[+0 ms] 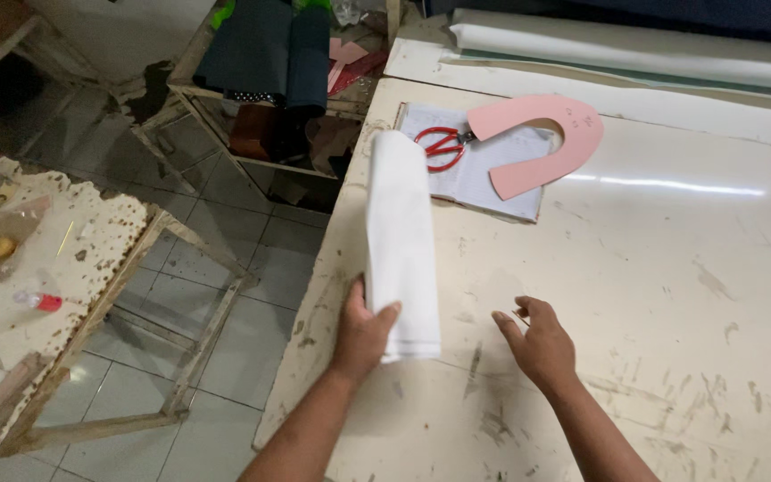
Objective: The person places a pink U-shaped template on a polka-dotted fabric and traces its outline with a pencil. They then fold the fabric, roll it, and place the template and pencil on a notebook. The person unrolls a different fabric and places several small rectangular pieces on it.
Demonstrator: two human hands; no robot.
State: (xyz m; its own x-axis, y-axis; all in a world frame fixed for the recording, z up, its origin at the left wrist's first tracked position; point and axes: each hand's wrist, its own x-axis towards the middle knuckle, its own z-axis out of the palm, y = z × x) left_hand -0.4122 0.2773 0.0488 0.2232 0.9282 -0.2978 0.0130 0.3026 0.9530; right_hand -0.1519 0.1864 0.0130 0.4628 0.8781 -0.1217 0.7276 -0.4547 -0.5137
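Forearms reach in from the bottom edge over a worn, scuffed cream tabletop. The left hand grips the near end of a folded white cloth, thumb wrapped over the top and the fingers underneath, so the cloth is lifted at a slant and stretches away from the person along the tabletop's left edge. The right hand hovers just beside it over bare tabletop, palm down, its fingers loosely spread and holding nothing; whether the fingertips touch the surface cannot be told. Beyond the far end of the cloth lies an open notebook with pale pages, and on it rest red-handled scissors, close to the cloth's far end. A pink horseshoe-shaped template overlaps the notebook's right side and extends onto the tabletop. Farther back, long rolls of pale material lie across the far edge. To the left, off the tabletop, the tiled floor shows between wooden frames; a speckled, paint-chipped side table carries small cups and bits of clutter, and a shelf farther back holds dark folded fabric.
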